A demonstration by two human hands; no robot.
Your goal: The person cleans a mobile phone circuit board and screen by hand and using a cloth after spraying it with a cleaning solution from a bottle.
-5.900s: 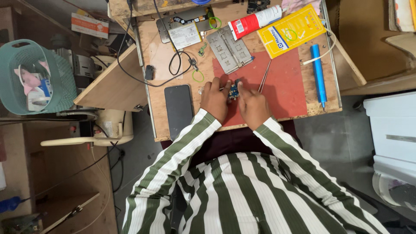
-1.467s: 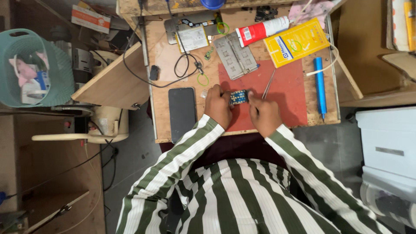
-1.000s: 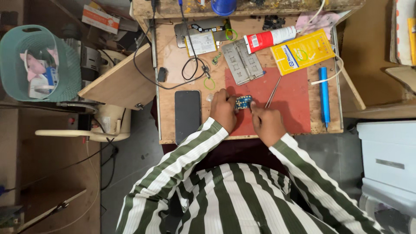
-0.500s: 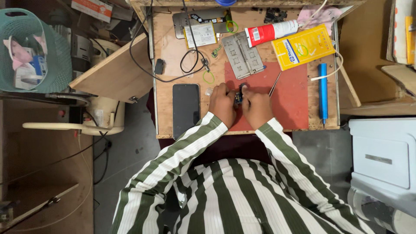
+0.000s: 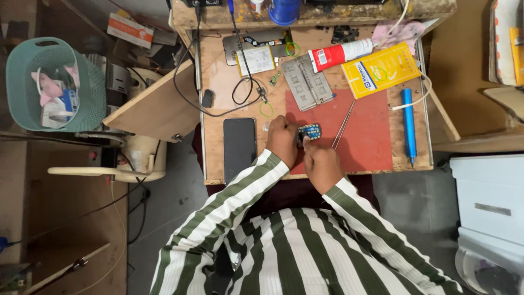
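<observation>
A small blue circuit board [image 5: 310, 131] sits over the red mat [image 5: 365, 136] on the wooden workbench [image 5: 218, 82]. My left hand [image 5: 283, 140] pinches its left edge. My right hand [image 5: 321, 159] holds it from below with the fingertips. Both arms wear green and white striped sleeves. Metal tweezers [image 5: 344, 124] lie on the mat just right of the board. A black phone [image 5: 239, 142] lies face up left of my left hand.
A grey metal plate [image 5: 307, 82], a red and white tube [image 5: 339, 53], a yellow packet [image 5: 381, 70], a blue pen-shaped tool [image 5: 409, 123] and black cables [image 5: 240, 87] are on the bench. A teal basket [image 5: 52, 84] stands far left. A white box [image 5: 488, 202] is at right.
The camera view has shifted a little. My hands have kept hold of the small board, turning it between the fingers above the red mat.
</observation>
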